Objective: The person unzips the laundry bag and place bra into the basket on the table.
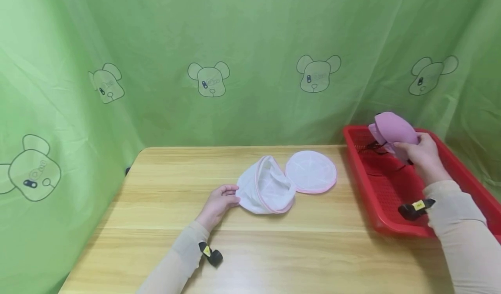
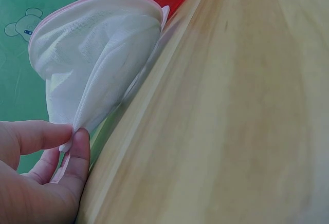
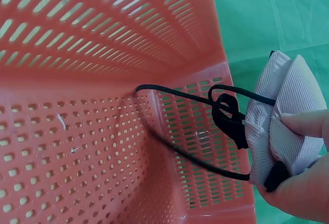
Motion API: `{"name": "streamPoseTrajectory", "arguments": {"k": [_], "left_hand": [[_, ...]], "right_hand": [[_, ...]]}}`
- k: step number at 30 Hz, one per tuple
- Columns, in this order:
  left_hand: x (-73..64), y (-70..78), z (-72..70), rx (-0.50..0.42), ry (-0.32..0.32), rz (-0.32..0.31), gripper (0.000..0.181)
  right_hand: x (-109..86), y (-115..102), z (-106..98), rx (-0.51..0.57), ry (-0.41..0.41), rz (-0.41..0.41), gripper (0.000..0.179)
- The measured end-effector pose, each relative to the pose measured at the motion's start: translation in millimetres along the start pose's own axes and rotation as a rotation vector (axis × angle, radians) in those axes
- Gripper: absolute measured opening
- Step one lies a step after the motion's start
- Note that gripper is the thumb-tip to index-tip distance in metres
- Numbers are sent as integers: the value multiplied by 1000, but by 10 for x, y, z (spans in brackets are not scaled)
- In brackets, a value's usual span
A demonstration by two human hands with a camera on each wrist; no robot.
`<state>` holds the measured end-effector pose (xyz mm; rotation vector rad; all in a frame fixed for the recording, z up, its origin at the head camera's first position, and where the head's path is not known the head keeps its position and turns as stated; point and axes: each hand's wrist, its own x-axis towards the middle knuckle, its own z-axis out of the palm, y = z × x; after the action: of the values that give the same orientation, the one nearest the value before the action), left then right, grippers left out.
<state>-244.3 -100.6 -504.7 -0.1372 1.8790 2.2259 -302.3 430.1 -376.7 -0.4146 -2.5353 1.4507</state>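
Observation:
My left hand (image 1: 218,206) pinches the tapered end of a white mesh laundry bag (image 1: 247,188), as the left wrist view shows up close. The bag lies on its side, its pink-rimmed round mouth toward the right. A flat white mesh disc (image 1: 311,171) with pink edging lies just beyond it. Over the far end of a red basket (image 1: 369,198), my right hand (image 1: 425,157) grips a folded pink bra (image 1: 395,128). Thumb and fingers press its ribbed cups together in the right wrist view. Thin black straps (image 3: 195,160) hang from it into the basket.
The basket has slotted sides and a perforated floor, and stands at the right of the wooden table (image 1: 176,172). A green curtain (image 1: 258,111) with bear-head prints hangs behind and to the sides. Each wrist carries a small black camera (image 1: 214,257) on a band.

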Motion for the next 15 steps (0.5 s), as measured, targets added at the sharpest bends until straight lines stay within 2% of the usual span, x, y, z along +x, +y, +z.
{"name": "streamPoseTrajectory", "arguments": {"k": [2, 6, 11, 15], "left_hand": [[-1, -4, 0, 0, -5, 3, 43], [3, -19, 2, 2, -11, 4, 43], [1, -16, 1, 5, -10, -1, 43], [-6, -3, -4, 8, -7, 5, 43]], "right_hand": [[10, 11, 9, -34, -2, 0, 35], [30, 39, 37, -99, 2, -8, 66], [41, 68, 57, -72, 6, -14, 31], [68, 86, 64, -59, 3, -12, 31]]}}
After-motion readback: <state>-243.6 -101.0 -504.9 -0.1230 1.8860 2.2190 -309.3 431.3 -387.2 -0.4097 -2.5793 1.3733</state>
